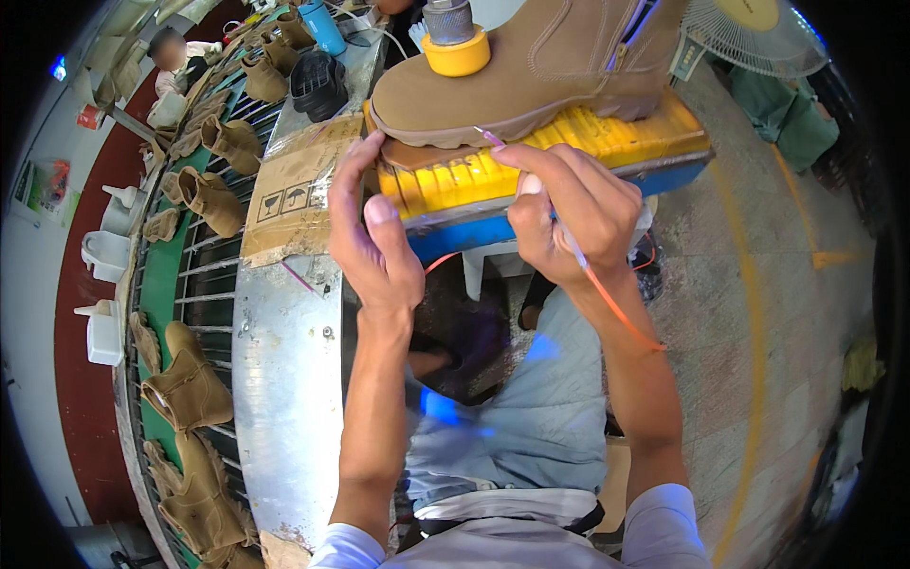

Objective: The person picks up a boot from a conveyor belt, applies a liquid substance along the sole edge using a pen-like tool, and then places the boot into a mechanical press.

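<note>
A brown ankle boot (531, 71) with a side zip rests sole down on a yellow block (559, 137) with a blue lower side. A metal post with a yellow collar (457, 52) bears on its upper near the toe. My left hand (374, 232) is open at the toe, its index fingertip against the sole edge and its thumb apart. In my right hand (578, 209) is a slim pen-like tool (489, 137), pinched between fingers and thumb, its pointed tip at the sole seam. An orange cord (616, 308) runs from under this hand past the wrist.
On the left, a roller conveyor (204, 299) carries several brown boots (194, 379). A metal bench (289, 379) with a cardboard piece (303, 194) lies beside me. White bottles (104, 332) line the far conveyor edge. A fan (754, 33) stands back right; another person (175, 57) sits back left.
</note>
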{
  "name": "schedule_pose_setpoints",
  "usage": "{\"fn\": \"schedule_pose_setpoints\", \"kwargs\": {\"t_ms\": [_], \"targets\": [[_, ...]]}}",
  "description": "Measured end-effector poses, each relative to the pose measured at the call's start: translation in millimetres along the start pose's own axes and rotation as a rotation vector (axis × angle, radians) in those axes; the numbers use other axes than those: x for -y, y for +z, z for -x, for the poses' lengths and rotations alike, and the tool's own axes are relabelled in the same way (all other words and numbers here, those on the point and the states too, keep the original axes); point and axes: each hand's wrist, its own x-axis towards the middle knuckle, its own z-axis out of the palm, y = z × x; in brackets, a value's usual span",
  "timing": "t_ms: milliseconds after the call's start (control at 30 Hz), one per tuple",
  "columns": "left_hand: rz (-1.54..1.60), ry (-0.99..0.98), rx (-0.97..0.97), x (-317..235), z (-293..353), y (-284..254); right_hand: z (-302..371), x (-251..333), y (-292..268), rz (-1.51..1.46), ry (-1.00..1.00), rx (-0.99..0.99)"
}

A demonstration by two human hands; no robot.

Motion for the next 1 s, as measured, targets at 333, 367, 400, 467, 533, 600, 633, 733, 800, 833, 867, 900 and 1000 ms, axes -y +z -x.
{"fn": "schedule_pose_setpoints", "kwargs": {"t_ms": [333,367,400,467,533,600,633,733,800,833,867,900,1000], "targets": [[-0.528,0.030,0.170,-17,-17,27,1,-56,-20,0.146,-0.095,0.051],[-0.544,0.052,0.160,-13,-19,29,1,-58,-22,0.171,-0.097,0.057],[-0.556,0.076,0.155,-11,-20,31,0,-60,-26,0.194,-0.103,0.067],[-0.527,0.075,0.151,-9,-21,33,-1,-63,-34,0.237,-0.115,0.087],[-0.520,0.079,0.155,-6,-22,33,-2,-63,-37,0.230,-0.109,0.124],[-0.518,0.073,0.156,-5,-21,32,-2,-63,-40,0.234,-0.107,0.147],[-0.516,0.071,0.153,-4,-22,32,-2,-63,-42,0.242,-0.106,0.152],[-0.476,0.059,0.163,-2,-23,31,1,-69,-48,0.249,-0.105,0.156],[-0.445,0.042,0.191,-4,-24,30,4,-73,-53,0.258,-0.100,0.160],[-0.426,0.033,0.206,-5,-25,30,5,-75,-57,0.270,-0.095,0.165],[-0.414,0.036,0.209,-4,-26,30,6,-77,-61,0.282,-0.089,0.169],[-0.399,0.032,0.211,-1,-25,31,7,-77,-64,0.280,-0.074,0.168],[-0.356,0.032,0.202,12,-29,32,9,-83,-79,0.303,-0.073,0.152]]}}
